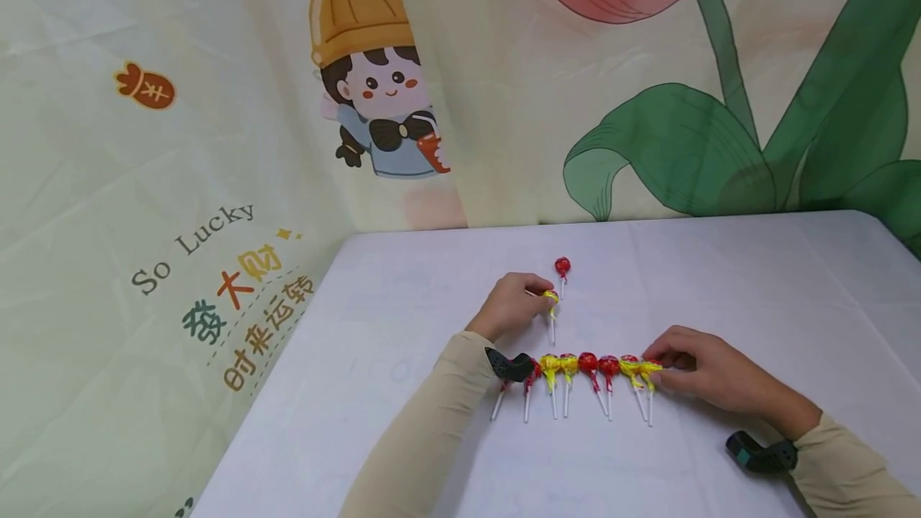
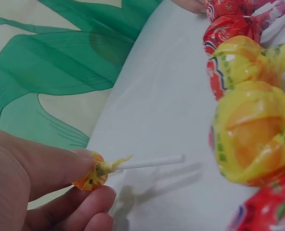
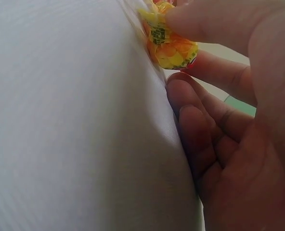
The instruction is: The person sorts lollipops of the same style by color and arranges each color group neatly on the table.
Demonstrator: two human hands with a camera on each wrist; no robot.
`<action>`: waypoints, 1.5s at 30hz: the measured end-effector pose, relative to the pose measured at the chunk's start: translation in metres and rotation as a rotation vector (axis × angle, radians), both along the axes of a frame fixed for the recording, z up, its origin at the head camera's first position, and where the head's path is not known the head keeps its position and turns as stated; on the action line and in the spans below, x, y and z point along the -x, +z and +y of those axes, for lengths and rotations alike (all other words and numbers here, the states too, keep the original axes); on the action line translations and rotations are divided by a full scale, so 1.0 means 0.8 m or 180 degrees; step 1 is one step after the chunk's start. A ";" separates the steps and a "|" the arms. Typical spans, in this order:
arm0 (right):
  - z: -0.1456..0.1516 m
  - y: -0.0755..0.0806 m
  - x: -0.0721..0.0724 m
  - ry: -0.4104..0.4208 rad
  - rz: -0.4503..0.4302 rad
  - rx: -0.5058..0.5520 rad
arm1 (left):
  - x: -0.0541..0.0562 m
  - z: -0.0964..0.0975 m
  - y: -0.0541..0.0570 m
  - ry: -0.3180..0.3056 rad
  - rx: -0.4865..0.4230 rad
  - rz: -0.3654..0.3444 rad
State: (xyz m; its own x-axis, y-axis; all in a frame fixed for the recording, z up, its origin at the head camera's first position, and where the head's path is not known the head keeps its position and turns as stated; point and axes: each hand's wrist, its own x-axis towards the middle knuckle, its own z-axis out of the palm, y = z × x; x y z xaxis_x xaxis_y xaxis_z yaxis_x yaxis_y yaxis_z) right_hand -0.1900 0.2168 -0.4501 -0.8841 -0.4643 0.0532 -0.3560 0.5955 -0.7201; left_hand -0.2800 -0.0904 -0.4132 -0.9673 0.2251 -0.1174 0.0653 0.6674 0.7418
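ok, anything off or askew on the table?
Slightly: one red lollipop lies apart, beyond the row, whose sticks splay unevenly instead of running parallel. The left hand holds a yellow lollipop outside the row too. No spill or damage visible.

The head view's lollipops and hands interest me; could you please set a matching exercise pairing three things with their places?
Things
1. Left hand
2. Right hand
3. Lone round red-wrapped lollipop

Places
A. At the right end of the row of red-wrapped and yellow-wrapped lollipops
B. Nearest the far edge of the white cloth-covered table
C. Pinching a round yellow-wrapped lollipop apart from the row

Pairs: 1-C; 2-A; 3-B
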 end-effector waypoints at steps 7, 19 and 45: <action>0.000 0.001 0.000 -0.0016 0.0001 0.0027 | 0.004 0.006 0.009 -0.0016 0.0041 -0.0018; 0.000 -0.001 -0.001 -0.0039 0.0015 0.0046 | 0.007 0.019 0.009 0.0003 0.0276 -0.0033; -0.001 0.000 -0.001 -0.0113 0.0052 0.0031 | 0.012 0.021 -0.006 -0.0051 0.0204 0.0017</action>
